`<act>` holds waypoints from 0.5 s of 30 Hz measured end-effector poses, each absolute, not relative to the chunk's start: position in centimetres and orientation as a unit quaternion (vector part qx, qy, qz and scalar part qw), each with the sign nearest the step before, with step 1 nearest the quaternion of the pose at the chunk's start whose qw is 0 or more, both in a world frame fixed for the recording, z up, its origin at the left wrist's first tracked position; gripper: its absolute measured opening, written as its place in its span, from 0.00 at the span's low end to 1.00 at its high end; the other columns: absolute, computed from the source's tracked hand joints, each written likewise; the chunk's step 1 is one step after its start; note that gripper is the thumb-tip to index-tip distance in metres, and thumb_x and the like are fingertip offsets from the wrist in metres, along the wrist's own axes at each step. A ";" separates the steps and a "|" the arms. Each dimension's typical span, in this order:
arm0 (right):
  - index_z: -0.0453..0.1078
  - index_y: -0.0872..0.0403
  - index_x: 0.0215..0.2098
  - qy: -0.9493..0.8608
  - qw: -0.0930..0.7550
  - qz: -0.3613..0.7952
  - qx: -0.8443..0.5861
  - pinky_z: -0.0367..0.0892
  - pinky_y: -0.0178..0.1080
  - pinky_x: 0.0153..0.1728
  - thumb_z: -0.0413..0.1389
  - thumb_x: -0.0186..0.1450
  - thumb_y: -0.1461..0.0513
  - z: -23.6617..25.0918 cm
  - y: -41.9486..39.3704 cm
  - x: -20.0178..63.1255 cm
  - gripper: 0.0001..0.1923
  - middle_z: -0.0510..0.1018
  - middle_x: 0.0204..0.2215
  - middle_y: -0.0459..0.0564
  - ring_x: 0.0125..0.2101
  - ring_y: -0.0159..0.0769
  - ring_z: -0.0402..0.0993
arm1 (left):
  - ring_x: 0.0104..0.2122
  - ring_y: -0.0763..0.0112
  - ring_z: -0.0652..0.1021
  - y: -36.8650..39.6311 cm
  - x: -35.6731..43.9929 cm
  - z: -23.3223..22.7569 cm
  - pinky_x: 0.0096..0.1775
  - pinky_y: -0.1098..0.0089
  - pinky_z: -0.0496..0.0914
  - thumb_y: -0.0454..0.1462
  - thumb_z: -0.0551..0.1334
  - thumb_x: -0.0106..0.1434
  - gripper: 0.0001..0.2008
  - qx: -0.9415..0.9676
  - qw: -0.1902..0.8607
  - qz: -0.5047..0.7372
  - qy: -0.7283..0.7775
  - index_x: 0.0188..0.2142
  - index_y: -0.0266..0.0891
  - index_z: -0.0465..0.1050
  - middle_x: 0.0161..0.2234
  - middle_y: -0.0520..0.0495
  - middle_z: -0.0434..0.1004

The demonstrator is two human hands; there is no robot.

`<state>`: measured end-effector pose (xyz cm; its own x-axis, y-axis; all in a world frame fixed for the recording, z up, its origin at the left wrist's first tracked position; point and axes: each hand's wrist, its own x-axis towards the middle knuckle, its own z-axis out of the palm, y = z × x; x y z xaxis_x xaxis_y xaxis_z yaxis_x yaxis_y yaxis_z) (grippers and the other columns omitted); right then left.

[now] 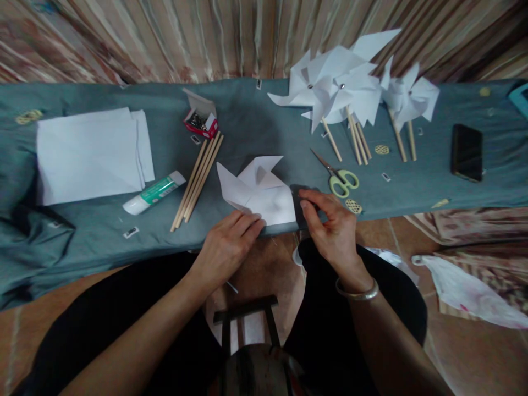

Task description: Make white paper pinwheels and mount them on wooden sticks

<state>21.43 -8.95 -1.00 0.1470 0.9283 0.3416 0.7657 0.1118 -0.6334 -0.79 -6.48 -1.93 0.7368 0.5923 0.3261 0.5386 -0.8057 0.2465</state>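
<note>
A white paper pinwheel [270, 195], some of its corners folded inward, lies at the front edge of the cloth-covered table. My left hand [229, 242] pinches its near edge, thumb and fingers closed on the paper. Just right of the paper is my right hand [330, 223], with thumb and forefinger brought together and a bracelet on the wrist. Whatever is between those fingertips, if anything, is too small to make out. Green-handled scissors [340, 179] lie beyond the right hand. Several wooden sticks [198, 181] rest to the left of the pinwheel.
Finished pinwheels on sticks [330, 88] lie at the back right, near a black phone [466, 152]. An open red box of small metal pieces [202, 122] stands at the back. Farther left are a glue stick [154, 192] and white paper sheets [88, 154]. A curtain hangs behind.
</note>
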 end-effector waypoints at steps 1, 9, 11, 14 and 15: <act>0.77 0.51 0.44 -0.643 0.375 0.110 -0.659 0.74 0.48 0.47 0.54 0.68 0.61 -1.0 -8.9 21.4 0.11 0.84 0.41 0.50 0.43 0.41 0.79 | 0.43 0.63 0.77 -6.5 -0.8 -1.9 0.45 0.63 0.77 0.30 0.56 0.69 0.10 0.930 0.066 0.194 0.306 0.47 0.33 0.73 0.45 0.41 0.79; 0.77 0.49 0.44 -0.645 0.382 0.110 -0.652 0.74 0.49 0.47 0.53 0.69 0.61 -1.1 -9.1 21.4 0.11 0.84 0.41 0.49 0.43 0.42 0.80 | 0.42 0.61 0.77 -6.5 -0.9 -1.8 0.44 0.62 0.77 0.29 0.54 0.69 0.11 0.933 0.051 0.196 0.299 0.46 0.31 0.73 0.43 0.38 0.79; 0.77 0.50 0.44 -0.652 0.381 0.102 -0.647 0.74 0.48 0.47 0.53 0.69 0.61 -1.0 -9.1 21.3 0.11 0.84 0.40 0.50 0.42 0.42 0.80 | 0.41 0.60 0.77 -6.5 -0.9 -1.7 0.43 0.63 0.77 0.29 0.55 0.68 0.10 0.933 0.053 0.199 0.296 0.45 0.29 0.73 0.43 0.38 0.79; 0.77 0.51 0.45 -0.674 0.371 0.080 -0.633 0.74 0.47 0.46 0.53 0.69 0.62 -0.9 -9.3 21.0 0.12 0.84 0.40 0.50 0.42 0.41 0.79 | 0.42 0.59 0.77 -6.7 -1.1 -1.5 0.45 0.62 0.77 0.28 0.58 0.67 0.10 0.933 0.063 0.206 0.289 0.46 0.28 0.73 0.43 0.38 0.79; 0.77 0.51 0.45 -0.685 0.365 0.072 -0.626 0.74 0.47 0.46 0.52 0.69 0.63 -0.9 -9.3 20.8 0.12 0.84 0.40 0.50 0.41 0.41 0.79 | 0.43 0.59 0.77 -6.8 -1.2 -1.5 0.46 0.62 0.77 0.28 0.59 0.66 0.10 0.933 0.067 0.209 0.286 0.46 0.27 0.73 0.43 0.37 0.79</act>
